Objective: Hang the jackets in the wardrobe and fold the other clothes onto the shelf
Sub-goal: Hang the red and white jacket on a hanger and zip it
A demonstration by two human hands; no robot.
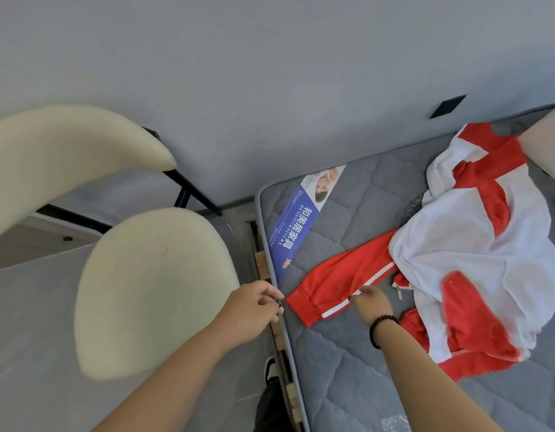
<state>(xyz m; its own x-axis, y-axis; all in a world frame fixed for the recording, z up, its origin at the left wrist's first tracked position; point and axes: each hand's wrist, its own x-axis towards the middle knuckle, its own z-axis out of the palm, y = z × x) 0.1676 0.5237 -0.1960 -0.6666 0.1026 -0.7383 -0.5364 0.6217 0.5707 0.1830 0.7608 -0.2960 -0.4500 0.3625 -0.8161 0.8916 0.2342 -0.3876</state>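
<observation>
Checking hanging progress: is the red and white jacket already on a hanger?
No, the jacket lies crumpled on the mattress.

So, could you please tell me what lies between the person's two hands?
In the head view, the cuff end of the red jacket sleeve lies between the left hand and the right hand, on the grey mattress near its edge.

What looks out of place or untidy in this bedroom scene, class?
The red and white jacket lies crumpled and inside out on the grey mattress, white lining showing and one red sleeve stretched toward the edge.
</observation>
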